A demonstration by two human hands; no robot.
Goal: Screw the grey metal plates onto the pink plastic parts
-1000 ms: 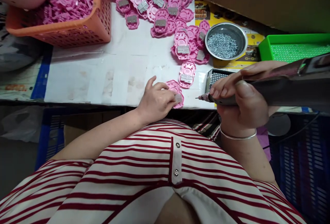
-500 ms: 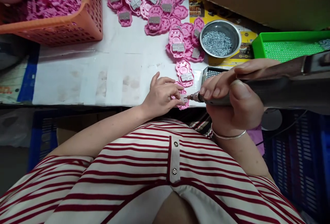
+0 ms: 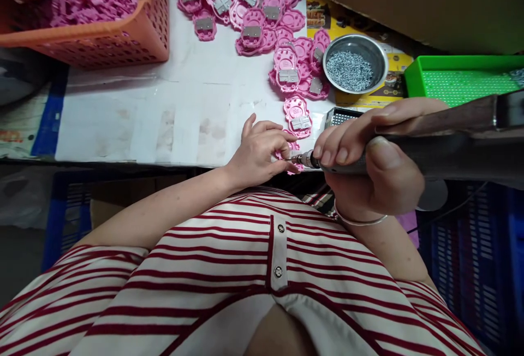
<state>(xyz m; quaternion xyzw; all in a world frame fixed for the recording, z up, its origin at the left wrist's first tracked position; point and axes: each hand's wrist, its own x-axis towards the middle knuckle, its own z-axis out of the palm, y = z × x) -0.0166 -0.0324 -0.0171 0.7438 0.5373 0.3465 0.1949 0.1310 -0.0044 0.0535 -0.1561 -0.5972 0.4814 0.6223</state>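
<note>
My right hand (image 3: 372,159) is wrapped round a dark power screwdriver (image 3: 450,151), which points left. Its bit reaches a pink plastic casing (image 3: 295,168) at the table's front edge. Thumb and fingers of my left hand (image 3: 262,151) grip that casing and cover much of it, so where exactly the bit touches is hidden. Just beyond lies another pink casing (image 3: 298,114) with a grey metal plate on it. Behind my right fingers a small metal tray (image 3: 338,116) is partly hidden.
Several pink casings with grey plates (image 3: 251,31) are heaped at the back. A steel bowl (image 3: 355,64) holds small screws. To the right stands a green tray (image 3: 462,75) below a cardboard box (image 3: 426,6). An orange basket (image 3: 158,23) of pink parts occupies the back left.
The screwdriver's tip has moved slightly left, further over the casing between my left fingers. The whole view has shifted a little, with the table things appearing slightly further right.
</note>
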